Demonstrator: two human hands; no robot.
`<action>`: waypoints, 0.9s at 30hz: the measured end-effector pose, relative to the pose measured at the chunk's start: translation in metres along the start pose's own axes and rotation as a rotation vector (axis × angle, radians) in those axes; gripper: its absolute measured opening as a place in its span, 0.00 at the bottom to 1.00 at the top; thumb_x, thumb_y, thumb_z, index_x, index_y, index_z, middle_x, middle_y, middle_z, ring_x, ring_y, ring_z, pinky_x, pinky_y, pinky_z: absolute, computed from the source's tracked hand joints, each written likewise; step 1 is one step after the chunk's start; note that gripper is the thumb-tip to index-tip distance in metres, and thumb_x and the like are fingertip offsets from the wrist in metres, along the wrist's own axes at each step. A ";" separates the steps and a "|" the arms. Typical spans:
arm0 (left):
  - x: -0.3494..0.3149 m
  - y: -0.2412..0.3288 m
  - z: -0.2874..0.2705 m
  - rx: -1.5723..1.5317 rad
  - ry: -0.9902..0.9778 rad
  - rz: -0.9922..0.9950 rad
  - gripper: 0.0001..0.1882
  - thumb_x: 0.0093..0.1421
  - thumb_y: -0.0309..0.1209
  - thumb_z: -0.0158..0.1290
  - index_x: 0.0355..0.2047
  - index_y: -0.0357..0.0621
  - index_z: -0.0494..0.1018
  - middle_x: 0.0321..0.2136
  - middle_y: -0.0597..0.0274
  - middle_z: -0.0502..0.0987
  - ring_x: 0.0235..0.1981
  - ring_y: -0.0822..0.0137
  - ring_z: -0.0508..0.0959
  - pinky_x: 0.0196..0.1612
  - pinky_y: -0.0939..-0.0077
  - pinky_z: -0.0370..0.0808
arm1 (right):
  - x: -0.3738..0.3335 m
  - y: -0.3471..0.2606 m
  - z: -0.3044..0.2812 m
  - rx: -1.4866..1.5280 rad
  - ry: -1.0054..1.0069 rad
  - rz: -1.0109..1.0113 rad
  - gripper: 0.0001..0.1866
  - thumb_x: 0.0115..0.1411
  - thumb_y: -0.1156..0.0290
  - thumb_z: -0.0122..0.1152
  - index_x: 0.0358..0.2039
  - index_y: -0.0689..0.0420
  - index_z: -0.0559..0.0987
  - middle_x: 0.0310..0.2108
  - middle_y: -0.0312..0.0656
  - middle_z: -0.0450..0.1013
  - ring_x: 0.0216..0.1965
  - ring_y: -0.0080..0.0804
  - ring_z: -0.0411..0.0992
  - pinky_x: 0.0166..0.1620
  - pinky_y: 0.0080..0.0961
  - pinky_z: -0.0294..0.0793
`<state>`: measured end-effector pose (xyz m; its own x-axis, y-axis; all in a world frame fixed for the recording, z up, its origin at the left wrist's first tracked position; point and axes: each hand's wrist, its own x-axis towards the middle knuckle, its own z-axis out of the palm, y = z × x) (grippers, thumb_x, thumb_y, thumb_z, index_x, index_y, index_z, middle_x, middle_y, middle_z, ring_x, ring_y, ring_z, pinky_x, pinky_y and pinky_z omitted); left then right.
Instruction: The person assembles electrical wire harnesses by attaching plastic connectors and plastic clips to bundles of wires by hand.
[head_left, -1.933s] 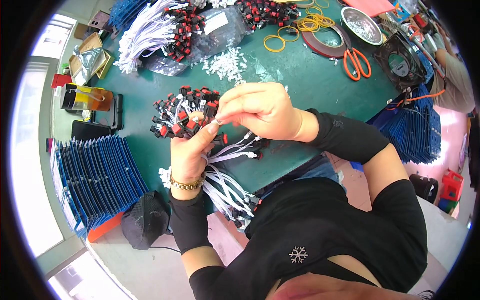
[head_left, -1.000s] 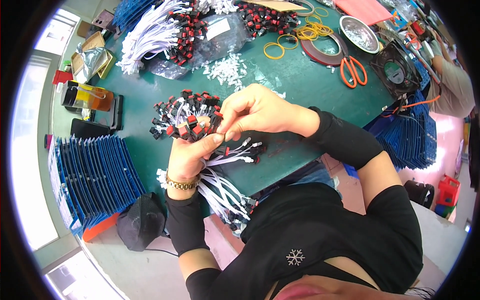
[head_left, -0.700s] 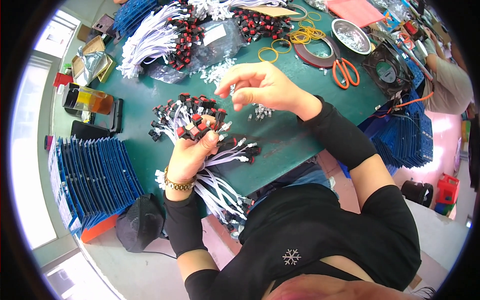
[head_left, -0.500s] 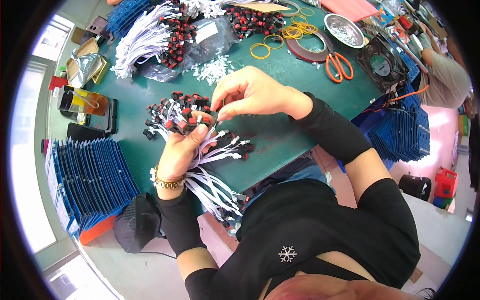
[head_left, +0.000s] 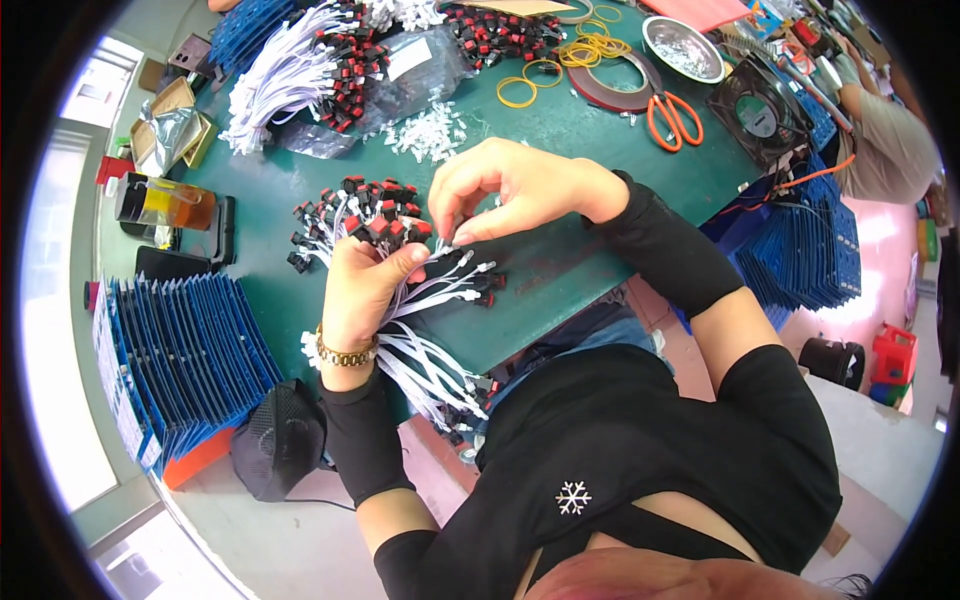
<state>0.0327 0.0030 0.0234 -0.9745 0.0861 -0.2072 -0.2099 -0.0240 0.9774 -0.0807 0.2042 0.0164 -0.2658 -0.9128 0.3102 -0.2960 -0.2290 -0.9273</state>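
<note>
My left hand [head_left: 352, 290] is closed around a bunch of white cables [head_left: 425, 365] with black-and-red connectors [head_left: 375, 205] on their ends. The cables hang over the table's near edge, and some end in small clear tips [head_left: 487, 267]. Just right of it, my right hand [head_left: 515, 195] pinches at a cable end with thumb and forefinger. What exactly lies between those fingertips is too small to make out. Beyond my hands lies a loose pile of small clear plastic pieces [head_left: 425, 132].
At the far left lie more white cables [head_left: 280, 75] with connectors. Yellow rubber bands [head_left: 595, 50], a tape roll [head_left: 610, 85], orange-handled scissors [head_left: 675, 122], a metal bowl [head_left: 685, 48] and a fan [head_left: 760, 115] stand farther right. Blue circuit boards [head_left: 185, 365] flank the table; another person's arm [head_left: 890, 140] shows right.
My left thumb has come down slightly, and the connectors above it have shifted. My right hand stays in its pinch beside the bunch, having moved only a little.
</note>
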 end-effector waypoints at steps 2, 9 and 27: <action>-0.001 -0.003 0.004 -0.012 0.076 0.005 0.09 0.55 0.23 0.55 0.36 0.35 0.72 0.27 0.65 0.75 0.24 0.78 0.73 0.24 0.87 0.69 | 0.001 -0.003 0.005 0.092 0.008 0.135 0.06 0.50 0.78 0.62 0.31 0.62 0.78 0.34 0.40 0.73 0.37 0.25 0.73 0.38 0.20 0.73; -0.003 -0.007 0.013 0.003 0.217 0.072 0.12 0.63 0.34 0.46 0.32 0.35 0.71 0.23 0.66 0.72 0.18 0.80 0.68 0.18 0.86 0.65 | -0.016 -0.011 0.036 -0.090 0.173 0.119 0.07 0.47 0.77 0.65 0.29 0.60 0.79 0.30 0.40 0.75 0.31 0.25 0.75 0.33 0.19 0.74; -0.006 -0.027 0.020 0.288 -0.001 0.228 0.03 0.58 0.22 0.47 0.32 0.36 0.70 0.22 0.68 0.69 0.26 0.79 0.66 0.30 0.84 0.65 | -0.036 -0.023 0.061 -0.570 0.362 -0.108 0.02 0.50 0.72 0.61 0.26 0.55 0.78 0.25 0.39 0.74 0.26 0.34 0.74 0.30 0.26 0.73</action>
<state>0.0454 0.0228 -0.0012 -0.9936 0.1114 0.0174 0.0438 0.2383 0.9702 -0.0082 0.2219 0.0133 -0.4681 -0.7015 0.5374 -0.7489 -0.0079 -0.6626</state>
